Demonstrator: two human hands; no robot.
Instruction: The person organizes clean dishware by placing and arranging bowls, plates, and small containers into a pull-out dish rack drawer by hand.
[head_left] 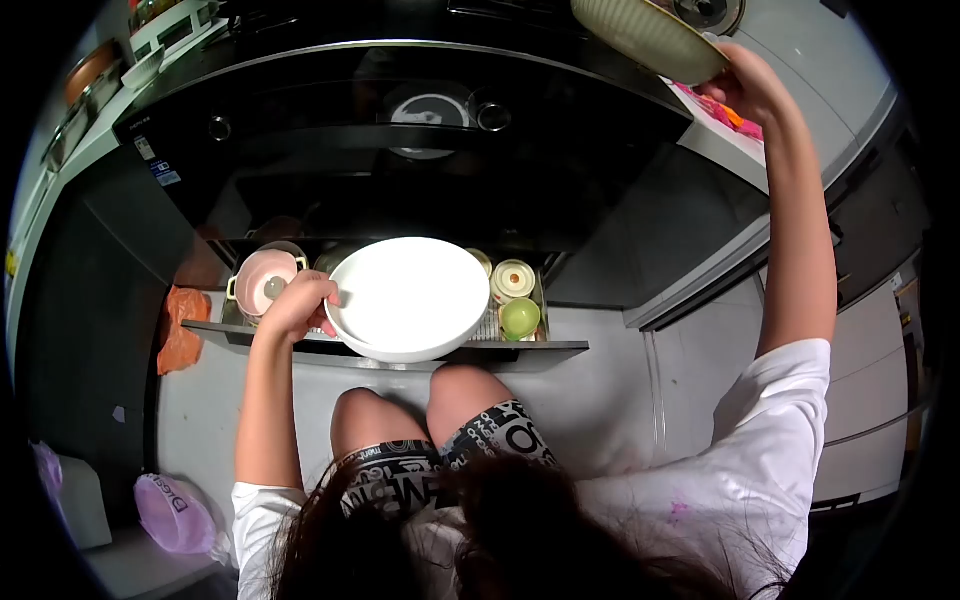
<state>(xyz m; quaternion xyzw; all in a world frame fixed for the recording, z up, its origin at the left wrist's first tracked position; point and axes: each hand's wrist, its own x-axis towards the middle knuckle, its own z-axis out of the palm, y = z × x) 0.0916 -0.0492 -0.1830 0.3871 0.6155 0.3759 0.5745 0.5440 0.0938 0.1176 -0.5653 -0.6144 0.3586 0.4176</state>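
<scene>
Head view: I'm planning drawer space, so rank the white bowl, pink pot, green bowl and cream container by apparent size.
1. White bowl, possibly enlarged by nearness
2. Pink pot, partly hidden
3. Cream container and green bowl: too alike to rank

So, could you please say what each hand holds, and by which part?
Left hand: white bowl, by its left rim. Right hand: ribbed bowl, by its right edge.

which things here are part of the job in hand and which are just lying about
Likely in the job:
round white bowl, in the left hand
ribbed beige bowl, in the right hand
open dark-fronted drawer

Likely just lying about:
crumpled orange plastic bag
lilac plastic bag
</scene>
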